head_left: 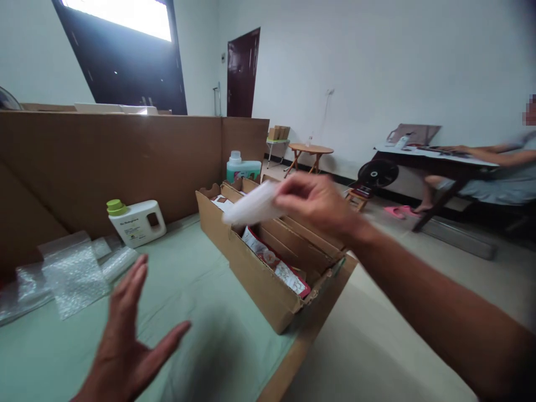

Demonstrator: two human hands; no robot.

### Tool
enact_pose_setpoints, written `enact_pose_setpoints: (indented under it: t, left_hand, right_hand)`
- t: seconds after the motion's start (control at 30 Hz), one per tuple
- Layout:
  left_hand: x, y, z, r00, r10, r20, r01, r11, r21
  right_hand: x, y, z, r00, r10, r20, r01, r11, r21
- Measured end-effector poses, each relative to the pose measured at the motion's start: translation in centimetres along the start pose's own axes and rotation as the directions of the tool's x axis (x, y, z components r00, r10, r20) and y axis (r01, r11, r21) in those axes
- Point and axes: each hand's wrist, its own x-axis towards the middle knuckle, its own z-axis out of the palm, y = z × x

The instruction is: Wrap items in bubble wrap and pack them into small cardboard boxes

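Pinched between the fingers of my right hand (312, 202) is a white, flat, slightly blurred packet (253, 204); its exact kind cannot be made out. It is held above a divided cardboard box (255, 279). Inside the box's near compartment lies a red and white printed pouch (272, 261). My left hand (129, 340) hovers over the green-covered table (196, 301), thumb and fingers spread, holding nothing. Clear bubble wrap bags (73, 276) lie beyond its fingertips, beside a white bottle with a green cap (136, 223).
A cardboard partition (125, 167) stands along the table's back. Behind the box is a bottle of teal liquid (243, 167). Farther off are a round wooden table (310, 149), a black fan (377, 175) and a person seated at a desk (439, 156).
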Motion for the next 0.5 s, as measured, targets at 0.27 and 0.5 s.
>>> enact_pose_setpoints:
  t: [0.27,0.5]
  left_hand:
    - [-2.1,-6.2,2.4,0.852,-0.257,0.457,0.188,0.963,0.191]
    - [-13.0,-13.5,3.3,0.909,-0.115,0.400,-0.042,0.931,0.363]
  right_hand:
    - [7.6,4.9,1.9,0.965,0.184,0.189,-0.122,0.947,-0.297]
    - [13.1,16.7,0.7,0.879,0.458,0.132,-0.304,0.752,-0.585]
